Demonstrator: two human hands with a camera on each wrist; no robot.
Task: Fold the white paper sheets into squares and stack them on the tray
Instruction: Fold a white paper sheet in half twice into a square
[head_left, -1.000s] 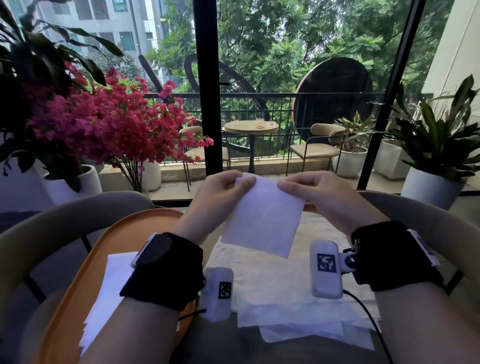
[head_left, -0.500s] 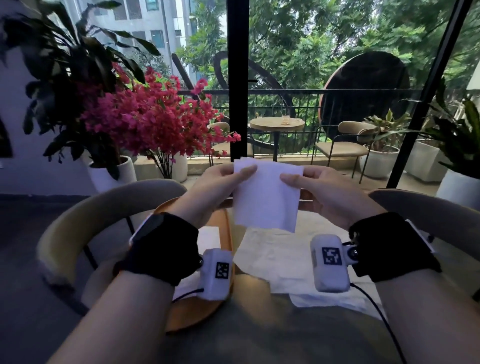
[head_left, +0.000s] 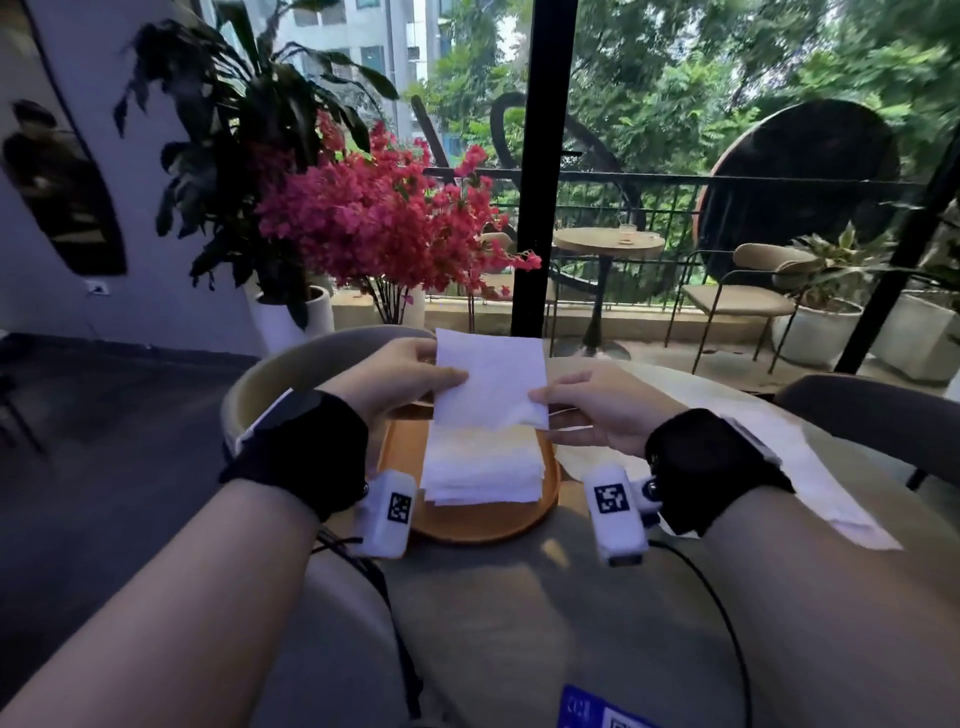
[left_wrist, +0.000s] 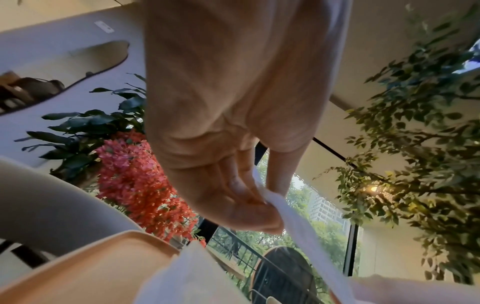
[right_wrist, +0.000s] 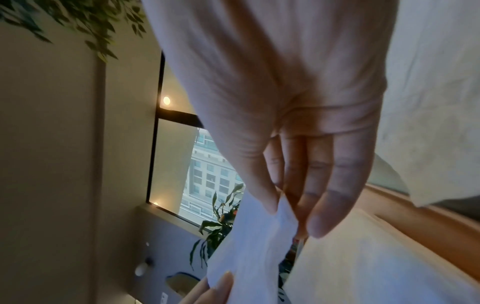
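I hold the folded sheet (head_left: 488, 382) above the stack (head_left: 483, 470) on the tray (head_left: 470, 525), left hand (head_left: 400, 379) and right hand (head_left: 597, 410) each pinching an edge, so it stays taut and square for lowering.

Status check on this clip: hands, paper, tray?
Left hand and right hand pinch folded sheet by opposite edges. Sheet held above stack on tray. Nothing blocking.
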